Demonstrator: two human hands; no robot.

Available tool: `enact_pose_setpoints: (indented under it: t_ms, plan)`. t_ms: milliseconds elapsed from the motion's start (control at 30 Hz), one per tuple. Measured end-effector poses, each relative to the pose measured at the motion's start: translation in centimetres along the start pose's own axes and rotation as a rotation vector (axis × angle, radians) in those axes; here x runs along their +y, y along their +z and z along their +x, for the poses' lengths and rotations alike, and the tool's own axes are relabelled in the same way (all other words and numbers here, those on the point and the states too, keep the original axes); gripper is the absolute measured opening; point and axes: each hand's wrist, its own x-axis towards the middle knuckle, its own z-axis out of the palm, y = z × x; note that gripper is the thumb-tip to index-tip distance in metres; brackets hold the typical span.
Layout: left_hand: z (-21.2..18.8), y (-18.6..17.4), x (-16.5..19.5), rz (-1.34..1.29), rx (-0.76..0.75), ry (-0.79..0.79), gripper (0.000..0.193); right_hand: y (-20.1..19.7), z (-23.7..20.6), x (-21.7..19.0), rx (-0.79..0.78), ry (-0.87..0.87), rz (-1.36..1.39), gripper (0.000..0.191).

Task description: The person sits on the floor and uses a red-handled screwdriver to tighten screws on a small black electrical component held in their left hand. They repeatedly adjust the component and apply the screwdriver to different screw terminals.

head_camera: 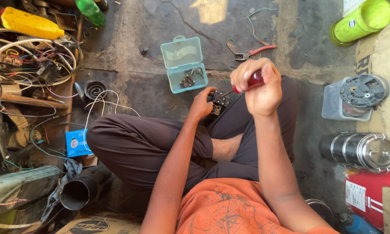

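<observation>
- Seated cross-legged on a cracked concrete floor [160, 26], dark trousers, orange printed shirt
- Right hand [257, 86] clenched around the red handle of a screwdriver [245, 85], shaft slanting down and left toward a small dark electrical part [218, 103]
- Left hand [202, 104] gripping that part from its left side, pressed against the knee; tip of the shaft touching or just at its top, cannot tell which
- Just beyond the hands, an open pale-blue plastic box [184, 65], lid raised, a few small metal pieces in the tray
- Red-handled pliers [251, 53] lying on the floor near the box, above the right hand
- To the left, a tangle of wires and white cable loops [30, 60] beside a yellow bottle [30, 24] and a green bottle [91, 11]
- To the right, well apart, a lime-green container [364, 19], a clear tub holding a grey round part [355, 97], and a steel tiffin carrier [364, 151] on its side
</observation>
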Motion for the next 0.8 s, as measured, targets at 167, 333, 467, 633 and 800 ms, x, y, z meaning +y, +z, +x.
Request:
enact_pose_setpoints:
  t_ms: [167, 333, 467, 633, 800]
  plan:
    - [-0.1, -0.1, 0.2, 0.002, -0.013, -0.045, 0.057, -0.9, 0.2, 0.7, -0.059, 0.064, 0.146, 0.03]
    - [-0.3, -0.2, 0.3, -0.018, -0.014, -0.057, 0.057, 0.5, -0.2, 1.1, 0.12, -0.119, -0.269, 0.022]
    - [-0.2, -0.2, 0.4, 0.007, -0.021, -0.062, 0.057, 1.3, 0.1, 0.3, 0.121, -0.075, -0.486, 0.022]
    - [0.0, -0.2, 0.3, 0.016, -0.021, -0.072, 0.057, 3.8, -0.2, 1.4, 0.257, -0.224, -0.92, 0.019]
    - [-0.2, -0.2, 0.1, -0.006, 0.012, -0.052, 0.057, 2.1, 0.3, 1.2, -0.029, 0.058, -0.255, 0.035]
